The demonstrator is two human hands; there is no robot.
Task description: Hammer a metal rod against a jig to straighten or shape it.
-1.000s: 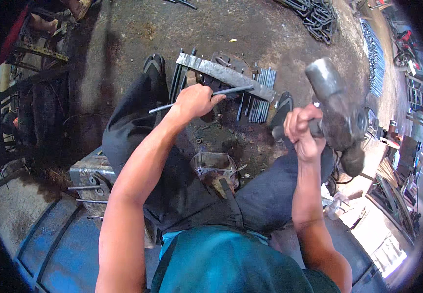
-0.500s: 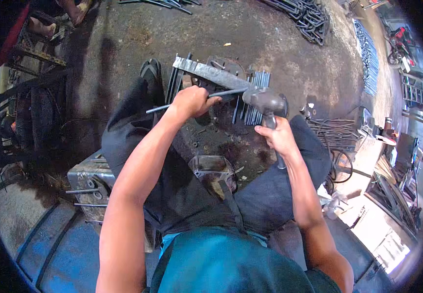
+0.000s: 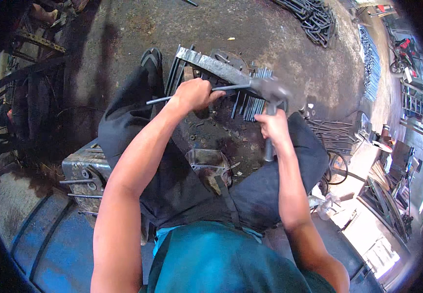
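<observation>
The left hand [image 3: 194, 95] is grasping a thin metal rod [image 3: 159, 101], with the fingers closing over its middle and the thumb pointing along it toward the right. The rod is slanting slightly upward from left to right, and its right end is lying at the near edge of a thick grey bar [image 3: 216, 68], close to that bar's right end. The right hand [image 3: 275, 126] is clenching the handle of a hammer [image 3: 270, 150], and the lower part of the handle is projecting below the fist. The hammer's head is showing blurred just beside the rod's right end; whether the two are touching cannot be told.

A row of short rods [image 3: 254, 108] is lying on the floor [image 3: 182, 29] under and in front of the bar's right end, while longer dark rods [image 3: 171, 78] are sticking out near its left end. The person is sitting with knees apart, wearing dark trousers [image 3: 128, 115] and a teal shirt [image 3: 211, 259]. A worn metal block [image 3: 82, 163] is standing beside the left leg. Thin brown rods [image 3: 336, 131] are lying beyond the right knee, and a heap of bent metal pieces [image 3: 314, 24] is occupying the floor farther ahead.
</observation>
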